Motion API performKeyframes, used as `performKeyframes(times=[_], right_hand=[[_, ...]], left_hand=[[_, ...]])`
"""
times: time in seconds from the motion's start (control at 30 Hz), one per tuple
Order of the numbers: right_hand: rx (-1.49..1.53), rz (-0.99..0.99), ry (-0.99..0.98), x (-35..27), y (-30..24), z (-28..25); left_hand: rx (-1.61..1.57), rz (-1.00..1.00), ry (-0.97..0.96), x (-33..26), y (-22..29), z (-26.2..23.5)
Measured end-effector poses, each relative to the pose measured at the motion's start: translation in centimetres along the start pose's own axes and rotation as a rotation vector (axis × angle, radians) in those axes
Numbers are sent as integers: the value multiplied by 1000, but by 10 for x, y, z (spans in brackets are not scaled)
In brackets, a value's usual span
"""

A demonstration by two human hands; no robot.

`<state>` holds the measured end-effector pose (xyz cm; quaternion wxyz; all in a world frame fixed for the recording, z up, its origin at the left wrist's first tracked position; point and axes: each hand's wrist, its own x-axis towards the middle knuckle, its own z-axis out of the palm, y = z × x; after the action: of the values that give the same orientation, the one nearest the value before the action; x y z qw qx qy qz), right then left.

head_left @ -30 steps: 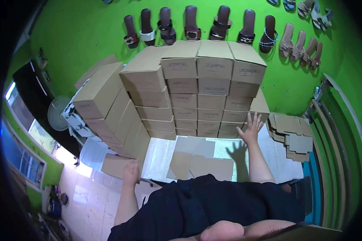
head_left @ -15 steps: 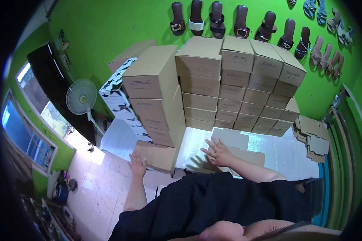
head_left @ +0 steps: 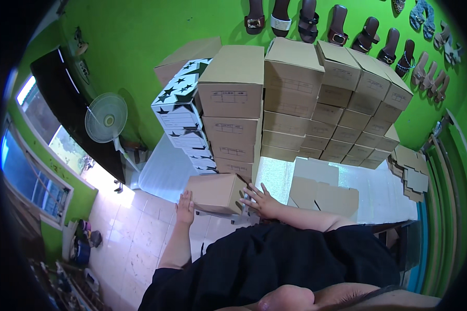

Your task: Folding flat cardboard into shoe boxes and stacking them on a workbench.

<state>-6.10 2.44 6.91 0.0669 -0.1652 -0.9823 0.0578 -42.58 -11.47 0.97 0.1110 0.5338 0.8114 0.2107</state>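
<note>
A closed brown cardboard box [head_left: 217, 193] lies at the table's near left corner, in front of a tall stack. My left hand [head_left: 184, 209] is at its left end, fingers stretched out and close to the cardboard. At the box's right end is my right hand [head_left: 262, 201], fingers spread and pointing toward it. Whether either palm presses on the box I cannot tell. Flat pieces of cut cardboard [head_left: 331, 201] lie on the pale, shiny table covering right of my right hand.
Behind the near box rises a stack of brown boxes [head_left: 231, 98], beside black-star-patterned white boxes [head_left: 179, 111]. More stacked boxes [head_left: 290, 83] stand further right. A standing fan [head_left: 107, 119] is at the left. Flattened cardboard [head_left: 410, 173] lies at the right; sandals [head_left: 337, 26] hang on the green wall.
My right hand has moved left, from above the flat cardboard to the near box's right end. My left hand stays at its left end. The view has shifted, bringing the stacks further right.
</note>
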Motion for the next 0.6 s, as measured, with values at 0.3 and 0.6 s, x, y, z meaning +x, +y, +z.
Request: performKeyframes(times=[0.3,0.6], right_hand=[[-9,-153,205,63,-9,-22],[-18,-318,219,74,-23,-40]], left_hand=[[-150,42,-35,5,-16,-7],[-221,69,42,-3,-25,-2]])
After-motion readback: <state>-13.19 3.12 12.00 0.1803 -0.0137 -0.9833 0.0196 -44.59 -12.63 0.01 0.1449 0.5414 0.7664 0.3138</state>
